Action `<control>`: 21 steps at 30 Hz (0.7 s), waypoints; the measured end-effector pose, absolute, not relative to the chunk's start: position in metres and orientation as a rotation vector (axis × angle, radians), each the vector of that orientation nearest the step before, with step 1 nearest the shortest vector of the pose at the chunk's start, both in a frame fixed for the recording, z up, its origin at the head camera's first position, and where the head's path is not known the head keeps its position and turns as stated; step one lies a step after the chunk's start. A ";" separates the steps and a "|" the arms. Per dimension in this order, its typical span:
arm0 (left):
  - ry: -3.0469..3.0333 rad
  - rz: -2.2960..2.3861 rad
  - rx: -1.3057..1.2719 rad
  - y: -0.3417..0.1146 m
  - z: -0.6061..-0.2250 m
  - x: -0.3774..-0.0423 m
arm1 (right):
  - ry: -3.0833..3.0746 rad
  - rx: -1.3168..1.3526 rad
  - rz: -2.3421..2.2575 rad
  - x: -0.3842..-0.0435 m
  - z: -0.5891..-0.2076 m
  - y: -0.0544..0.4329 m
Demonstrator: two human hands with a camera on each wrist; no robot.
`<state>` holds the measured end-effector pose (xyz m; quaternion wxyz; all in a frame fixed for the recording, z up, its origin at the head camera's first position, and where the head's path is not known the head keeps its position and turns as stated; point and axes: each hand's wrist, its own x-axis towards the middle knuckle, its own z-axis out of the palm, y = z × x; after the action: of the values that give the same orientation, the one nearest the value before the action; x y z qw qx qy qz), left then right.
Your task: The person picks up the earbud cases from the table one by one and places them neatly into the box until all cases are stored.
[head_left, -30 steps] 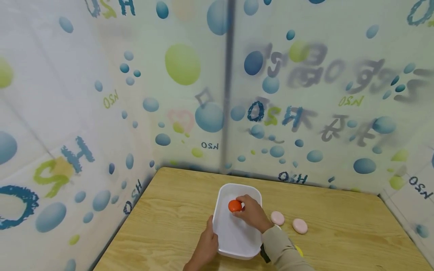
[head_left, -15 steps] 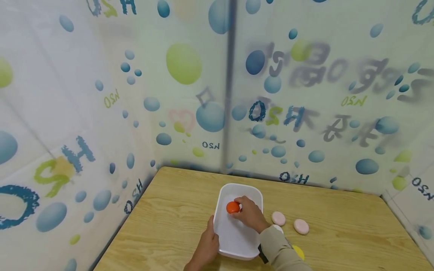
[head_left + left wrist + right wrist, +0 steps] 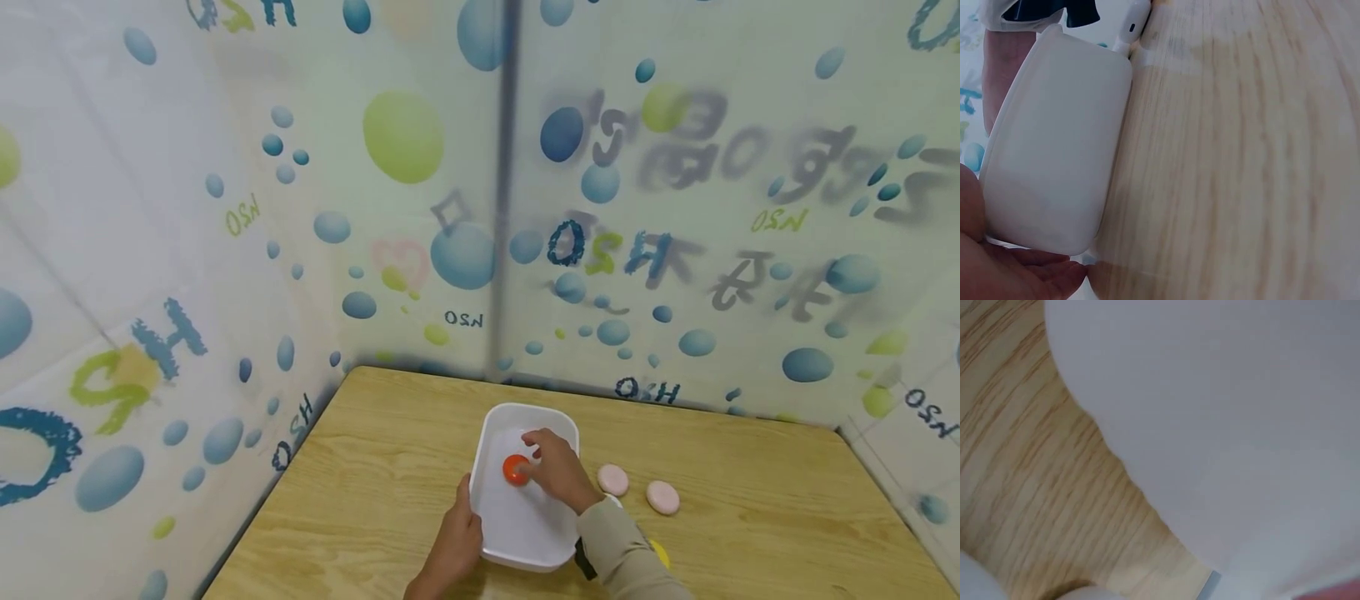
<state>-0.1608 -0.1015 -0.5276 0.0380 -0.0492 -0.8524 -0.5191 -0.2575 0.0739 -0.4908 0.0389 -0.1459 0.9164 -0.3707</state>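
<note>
Nearest us, the left hand (image 3: 456, 531) grips the left side of the white tray (image 3: 528, 527), whose long axis runs away from us. Farther in, the right hand (image 3: 564, 475) reaches over the tray's right rim, its fingers parted, the thumb at the red piece (image 3: 513, 469); we cannot tell whether they touch. The piece sits inside the tray, just left of the right hand, clearly the nearer one; it looks round, so we read no long axis. Beyond, the table (image 3: 405, 433) meets a printed wall (image 3: 675, 283).
</note>
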 end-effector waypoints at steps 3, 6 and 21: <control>-2.613 -1.601 -0.148 -0.101 -0.527 -0.161 | 2.860 -0.501 -1.194 -0.256 -0.490 0.080; -2.608 -1.616 -0.148 -0.101 -0.528 -0.161 | 2.912 -0.508 -1.227 -0.254 -0.488 0.086; -2.625 -1.617 -0.119 -0.101 -0.530 -0.163 | 3.033 -0.292 -1.259 -0.253 -0.485 0.154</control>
<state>-0.1628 -0.1007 -0.5304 0.0282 -0.0385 -0.8505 -0.5238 -0.2526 0.1543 -0.4851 -0.0779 -0.0884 0.9171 -0.3808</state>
